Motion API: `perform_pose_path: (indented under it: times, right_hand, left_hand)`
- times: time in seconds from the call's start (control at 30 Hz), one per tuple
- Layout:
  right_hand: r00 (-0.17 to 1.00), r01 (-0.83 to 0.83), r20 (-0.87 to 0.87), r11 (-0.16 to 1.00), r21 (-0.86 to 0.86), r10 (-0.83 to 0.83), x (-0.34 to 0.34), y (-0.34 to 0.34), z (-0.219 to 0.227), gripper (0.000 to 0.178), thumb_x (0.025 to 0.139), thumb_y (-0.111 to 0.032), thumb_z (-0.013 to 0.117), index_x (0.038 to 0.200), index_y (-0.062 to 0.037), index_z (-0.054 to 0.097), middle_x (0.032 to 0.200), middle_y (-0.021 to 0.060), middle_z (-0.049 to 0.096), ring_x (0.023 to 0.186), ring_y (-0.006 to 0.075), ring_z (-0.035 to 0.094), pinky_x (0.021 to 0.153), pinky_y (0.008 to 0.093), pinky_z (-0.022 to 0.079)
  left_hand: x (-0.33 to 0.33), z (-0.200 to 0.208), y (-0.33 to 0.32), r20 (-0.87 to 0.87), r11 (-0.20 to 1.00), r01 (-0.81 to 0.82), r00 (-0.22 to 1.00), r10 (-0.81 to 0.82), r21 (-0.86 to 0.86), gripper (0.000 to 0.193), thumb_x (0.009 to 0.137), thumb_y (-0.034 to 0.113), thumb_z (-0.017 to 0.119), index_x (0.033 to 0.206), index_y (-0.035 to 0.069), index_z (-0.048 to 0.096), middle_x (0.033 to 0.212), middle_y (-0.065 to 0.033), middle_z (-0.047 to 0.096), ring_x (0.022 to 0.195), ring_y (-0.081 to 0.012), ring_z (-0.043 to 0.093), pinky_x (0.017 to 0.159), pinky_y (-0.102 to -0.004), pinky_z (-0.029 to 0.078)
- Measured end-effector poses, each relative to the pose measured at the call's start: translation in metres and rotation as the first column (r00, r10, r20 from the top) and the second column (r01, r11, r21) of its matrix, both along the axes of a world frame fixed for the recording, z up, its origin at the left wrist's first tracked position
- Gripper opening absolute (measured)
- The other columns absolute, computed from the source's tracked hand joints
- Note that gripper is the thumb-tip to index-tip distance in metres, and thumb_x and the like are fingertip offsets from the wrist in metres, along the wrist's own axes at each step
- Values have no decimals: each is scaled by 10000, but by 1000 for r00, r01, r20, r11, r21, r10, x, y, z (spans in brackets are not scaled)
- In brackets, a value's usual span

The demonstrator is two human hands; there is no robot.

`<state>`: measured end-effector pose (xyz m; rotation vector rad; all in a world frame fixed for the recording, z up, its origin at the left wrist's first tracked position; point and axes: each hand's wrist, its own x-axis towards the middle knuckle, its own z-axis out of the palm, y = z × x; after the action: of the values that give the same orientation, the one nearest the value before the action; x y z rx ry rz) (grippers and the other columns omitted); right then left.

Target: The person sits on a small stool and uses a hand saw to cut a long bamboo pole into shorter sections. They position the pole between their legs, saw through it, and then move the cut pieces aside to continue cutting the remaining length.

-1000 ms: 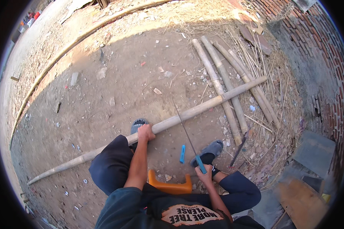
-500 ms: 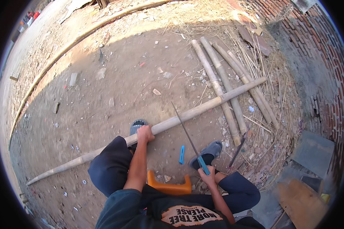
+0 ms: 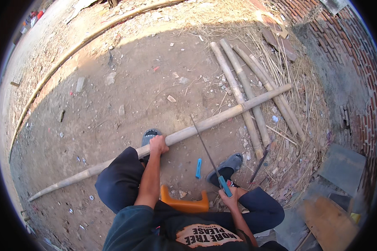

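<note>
My left hand is closed over a long bamboo pole, pressing it down just beside my left sandal. The pole runs from far off to my left, under that hand, and on up to the right, where its far end lies across a few shorter bamboo pieces resting on dry straw.

My right hand is wrapped tight round the blue handle of a saw. It sits close in front of my right knee, and the thin blade slants up and to the left from it, its tip reaching the pole a little to the right of my left hand. I cannot tell whether the teeth touch the pole.

Between my two hands, on the dirt, lies a small blue tool. Just below it, between my knees, is the orange stool I sit on. My right sandal is just above my right hand, and a dark stick lies to the right of it. A brick wall stands well off to the right.
</note>
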<state>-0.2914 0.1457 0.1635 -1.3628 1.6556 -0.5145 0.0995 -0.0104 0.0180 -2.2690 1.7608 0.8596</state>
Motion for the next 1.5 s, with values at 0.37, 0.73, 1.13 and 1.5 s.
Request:
perform_pose_path:
  times: [0.37,0.73,1.13,1.5]
  right_hand:
    - [999,-42,-18,990,-136,40,5,-23,-25,323,811,-133,706,582,-8,516,489,29,473,477,76,480,466,323,376]
    - [1000,22,23,992,-126,-19,60,-90,-58,316,774,-118,707,582,-4,483,499,56,427,486,94,439,475,359,359]
    - [998,57,-32,998,26,-56,11,20,34,317,795,-99,698,570,-20,490,496,20,459,475,80,463,459,323,354]
    - [998,27,60,989,-142,-19,38,-47,-44,320,771,-93,695,562,-21,463,511,-1,453,494,70,446,466,326,348]
  left_hand:
    - [-1,-1,-14,-8,998,16,1000,-17,-53,428,660,179,734,1087,157,744,1024,-169,744,992,-371,724,855,-483,581]
    - [-6,6,-14,-13,999,33,999,-33,-9,465,651,180,740,1116,168,724,1004,-161,747,986,-357,730,844,-477,587]
    - [1,-5,-10,3,1000,3,1000,-3,-5,452,654,181,739,1106,171,737,1031,-165,746,1008,-356,724,865,-470,584]
    - [-3,3,-14,-10,1000,8,1000,-8,-20,444,661,180,738,1105,163,732,1026,-158,749,1003,-359,724,860,-474,580]
